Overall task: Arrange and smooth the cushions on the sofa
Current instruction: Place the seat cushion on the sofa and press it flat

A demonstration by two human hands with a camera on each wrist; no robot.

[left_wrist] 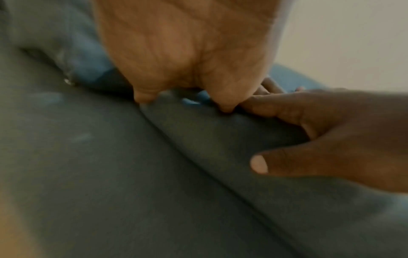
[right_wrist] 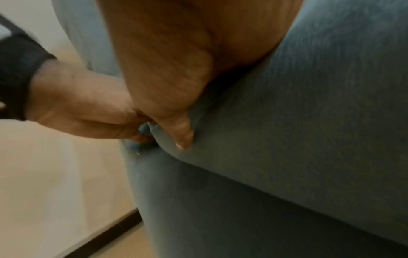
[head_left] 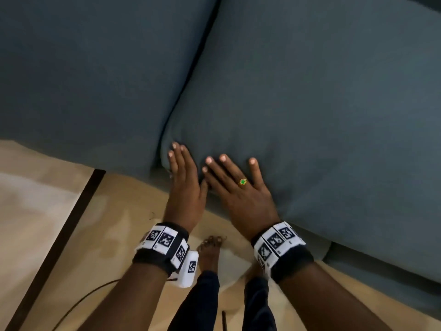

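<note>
Two hands lie side by side on the near corner of a big blue-grey seat cushion (head_left: 298,120) on the sofa (head_left: 381,271). The cushion sits on the right part of the sofa, and a second seat cushion (head_left: 90,75) lies just beside it on the left, with a dark gap between them.

The left hand (head_left: 185,180) rests on the rounded corner of the big cushion. Its fingers are straight and close together, and they hold nothing. The right hand (head_left: 241,187) lies flat on top of the same cushion, just beside the left one. Its fingers are straight and spread a little, so it is released too. A gold ring with a green stone (head_left: 243,181) sits on one finger.

In the right wrist view, the thumb (right_wrist: 176,125) pushes into the cloth and makes a small dent.

Both wrists wear black bands with black and white square tags (head_left: 164,241). Below the hands are a bare foot (head_left: 210,252) and the pale floor (head_left: 107,235).
</note>
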